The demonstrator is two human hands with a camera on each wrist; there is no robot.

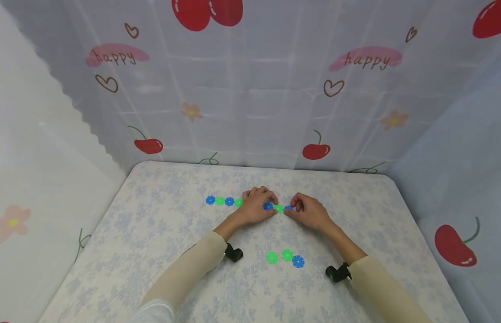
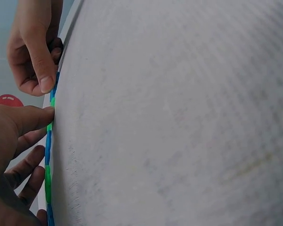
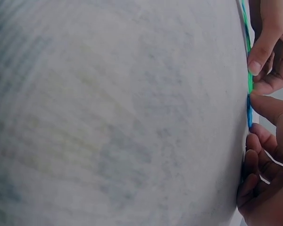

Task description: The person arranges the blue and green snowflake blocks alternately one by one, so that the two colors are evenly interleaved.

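Note:
A row of flat notched discs, alternating blue and green, runs across the table, its left end a blue disc. My left hand lies over the row and hides part of it. Its thumb and index finger pinch the row at a green disc near the right end. At that end my right hand pinches the last blue disc between thumb and fingers. This blue disc and the green one beside it meet edge to edge; whether their notches interlock cannot be made out.
Nearer me lie a loose green disc, another green disc and a blue disc, the latter two touching. The table wears a pale floral cover. A printed curtain hangs behind its far edge.

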